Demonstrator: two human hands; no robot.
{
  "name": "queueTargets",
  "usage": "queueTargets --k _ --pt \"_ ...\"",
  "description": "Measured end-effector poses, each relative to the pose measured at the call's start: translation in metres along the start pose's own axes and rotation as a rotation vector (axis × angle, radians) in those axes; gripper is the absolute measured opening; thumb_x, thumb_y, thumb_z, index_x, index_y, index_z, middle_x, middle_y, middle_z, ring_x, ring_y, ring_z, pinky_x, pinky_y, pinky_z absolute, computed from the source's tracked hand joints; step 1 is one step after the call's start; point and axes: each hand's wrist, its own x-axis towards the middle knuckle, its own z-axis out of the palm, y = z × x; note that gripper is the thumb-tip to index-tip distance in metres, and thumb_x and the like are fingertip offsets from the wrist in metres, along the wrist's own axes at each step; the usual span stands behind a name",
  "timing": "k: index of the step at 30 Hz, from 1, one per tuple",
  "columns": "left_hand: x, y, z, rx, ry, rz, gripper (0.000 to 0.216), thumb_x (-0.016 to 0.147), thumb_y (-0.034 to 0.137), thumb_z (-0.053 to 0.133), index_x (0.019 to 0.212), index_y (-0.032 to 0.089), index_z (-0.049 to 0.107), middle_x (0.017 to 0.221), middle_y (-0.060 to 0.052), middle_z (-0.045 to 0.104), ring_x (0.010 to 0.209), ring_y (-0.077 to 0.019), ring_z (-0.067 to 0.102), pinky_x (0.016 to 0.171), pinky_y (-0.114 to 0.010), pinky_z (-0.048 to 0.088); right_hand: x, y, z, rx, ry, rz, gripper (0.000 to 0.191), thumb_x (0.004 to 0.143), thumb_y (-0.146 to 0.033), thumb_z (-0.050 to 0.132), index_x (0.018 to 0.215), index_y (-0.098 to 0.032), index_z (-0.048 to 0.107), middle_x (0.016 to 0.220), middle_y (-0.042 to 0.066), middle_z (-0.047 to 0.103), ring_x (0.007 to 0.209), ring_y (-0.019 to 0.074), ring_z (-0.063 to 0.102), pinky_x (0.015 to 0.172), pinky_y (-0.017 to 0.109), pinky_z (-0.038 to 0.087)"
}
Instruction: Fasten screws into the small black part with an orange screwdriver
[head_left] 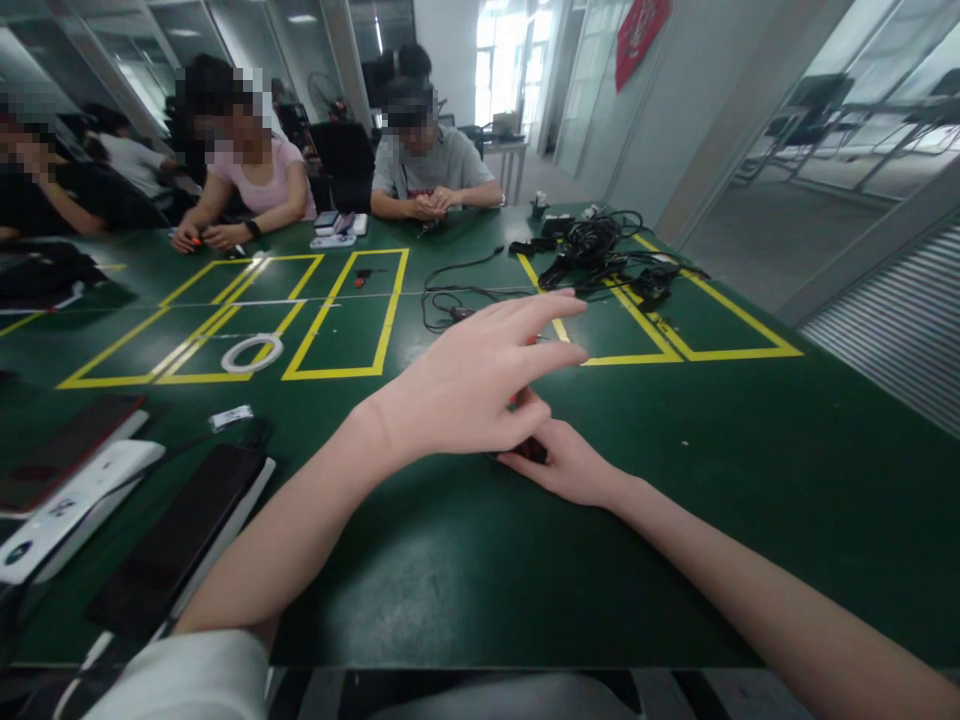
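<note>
My left hand [472, 375] reaches over the green table with several fingers stretched out to the right. Its thumb and a bent finger come together just above my right hand [574, 462]; whatever is between them is hidden. A small dark object [533, 452] sits in the closed fingers of my right hand, low over the table. Its shape is mostly covered, and I cannot tell its kind. A bit of red and green shows in the gap beneath my left hand. The two hands touch or nearly touch there.
A tangle of black cables [596, 245] lies at the back right. Yellow tape [334, 375] outlines boxes on the table [750, 450], with a white tape roll [252, 352] at left. Phones and a white power strip [82, 510] lie front left. Two people sit working across the table.
</note>
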Motion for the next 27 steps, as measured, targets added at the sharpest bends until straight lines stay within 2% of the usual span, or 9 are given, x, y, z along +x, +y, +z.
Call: queueTargets --k 3,7,10,13,15,18,20,22,27 --pt "-0.003 0.000 -0.002 -0.040 -0.028 0.010 0.043 0.089 0.006 0.049 0.125 0.020 0.069 0.154 -0.014 0.054 0.124 -0.0237 0.066 0.093 -0.033 0.057 0.001 -0.001 -0.001 -0.016 -0.022 0.015 0.018 0.095 -0.026 0.065 0.111 -0.019 0.065 0.086 0.003 0.066 0.068 0.0174 0.060 0.066 0.030 0.048" --pt "-0.005 -0.001 -0.005 0.054 -0.023 -0.064 0.038 0.096 0.017 0.055 0.132 0.024 0.064 0.150 -0.011 0.060 0.105 -0.0191 0.073 0.080 -0.027 0.056 0.003 -0.003 -0.002 -0.035 -0.039 0.018 0.021 0.095 -0.027 0.065 0.115 -0.018 0.064 0.091 0.004 0.068 0.071 0.0171 0.061 0.068 0.030 0.049" --pt "-0.005 -0.003 -0.005 0.117 -0.019 -0.097 0.033 0.097 0.026 0.058 0.129 0.023 0.066 0.121 -0.007 0.076 0.090 -0.0175 0.074 0.071 -0.024 0.053 0.003 -0.002 -0.002 -0.026 -0.029 0.009 0.019 0.095 -0.027 0.066 0.111 -0.018 0.064 0.089 0.004 0.067 0.070 0.0166 0.061 0.067 0.029 0.048" --pt "-0.004 -0.004 -0.006 0.108 -0.016 -0.117 0.025 0.097 0.029 0.057 0.116 0.020 0.071 0.089 -0.004 0.077 0.080 -0.0182 0.073 0.071 -0.026 0.053 0.004 -0.001 -0.001 -0.013 -0.028 -0.001 0.018 0.095 -0.027 0.066 0.110 -0.018 0.064 0.089 0.003 0.067 0.068 0.0163 0.060 0.067 0.029 0.048" --pt "-0.004 -0.003 -0.008 0.069 -0.023 -0.096 0.028 0.094 0.024 0.056 0.116 0.019 0.072 0.095 -0.007 0.077 0.087 -0.0206 0.073 0.078 -0.030 0.055 0.004 -0.001 -0.001 -0.007 -0.026 -0.001 0.018 0.095 -0.027 0.066 0.111 -0.019 0.064 0.089 0.003 0.067 0.068 0.0162 0.060 0.066 0.029 0.048" --pt "-0.004 -0.002 -0.009 0.005 -0.045 -0.030 0.041 0.088 0.013 0.054 0.125 0.019 0.070 0.132 -0.013 0.069 0.107 -0.0231 0.070 0.088 -0.033 0.057 0.004 -0.002 -0.002 -0.007 -0.027 0.012 0.018 0.095 -0.028 0.066 0.111 -0.019 0.064 0.090 0.003 0.067 0.068 0.0162 0.059 0.066 0.030 0.048" --pt "-0.005 -0.001 -0.009 0.007 -0.050 -0.032 0.044 0.089 0.011 0.051 0.127 0.021 0.069 0.147 -0.013 0.059 0.107 -0.0211 0.070 0.087 -0.032 0.057 0.005 -0.003 -0.002 -0.009 -0.033 0.018 0.020 0.095 -0.028 0.066 0.113 -0.019 0.064 0.091 0.003 0.067 0.068 0.0160 0.059 0.067 0.030 0.048" --pt "-0.006 0.000 -0.010 0.050 -0.048 -0.080 0.042 0.092 0.013 0.051 0.129 0.023 0.068 0.146 -0.012 0.058 0.099 -0.0182 0.071 0.080 -0.029 0.057 0.005 -0.003 -0.003 -0.005 -0.033 0.016 0.020 0.095 -0.027 0.066 0.113 -0.019 0.063 0.092 0.003 0.067 0.068 0.0158 0.059 0.068 0.030 0.048" --pt "-0.005 -0.002 -0.012 0.087 -0.075 -0.148 0.036 0.093 0.020 0.056 0.127 0.021 0.069 0.117 -0.008 0.071 0.094 -0.0197 0.071 0.080 -0.029 0.056 0.005 -0.002 -0.003 -0.002 -0.035 0.015 0.018 0.095 -0.027 0.067 0.110 -0.019 0.064 0.090 0.003 0.067 0.068 0.0156 0.059 0.068 0.029 0.048"
